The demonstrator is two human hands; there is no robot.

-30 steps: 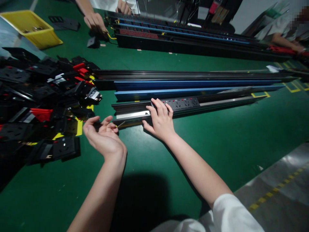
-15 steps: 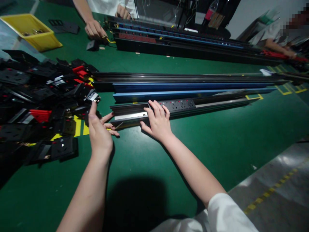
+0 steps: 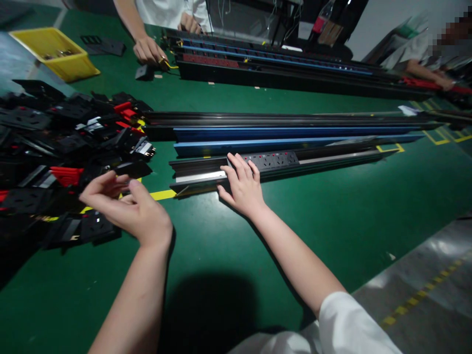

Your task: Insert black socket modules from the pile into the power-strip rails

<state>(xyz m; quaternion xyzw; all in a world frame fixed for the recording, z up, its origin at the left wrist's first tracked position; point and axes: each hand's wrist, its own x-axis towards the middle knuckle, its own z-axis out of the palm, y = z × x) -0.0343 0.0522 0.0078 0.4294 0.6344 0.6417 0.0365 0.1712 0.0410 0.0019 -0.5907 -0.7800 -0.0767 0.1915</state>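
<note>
My right hand (image 3: 241, 189) lies over a long black metal channel (image 3: 332, 157). Its thumb is at the near wall and its fingers reach over onto black socket modules (image 3: 276, 161) seated inside. To the left, a bare silvery strip shows in the channel's bottom. My left hand (image 3: 132, 209) is off the channel, at the near right edge of a heap of loose black socket modules (image 3: 59, 128). Its fingers are bent and loosely apart, with nothing visible in them; some fingertips are hidden.
Blue rails (image 3: 287, 135) and black rails (image 3: 258, 118) lie behind the channel on the green table (image 3: 206, 236). A yellow bin (image 3: 70, 64) holds small metal parts. Across the table, a co-worker's hand (image 3: 149, 51) is at yellow wires beside more rails. Another person stands far right.
My left hand has left the channel's left end and swung left towards the heap, its fingers now bent. My right hand stays on the channel.
</note>
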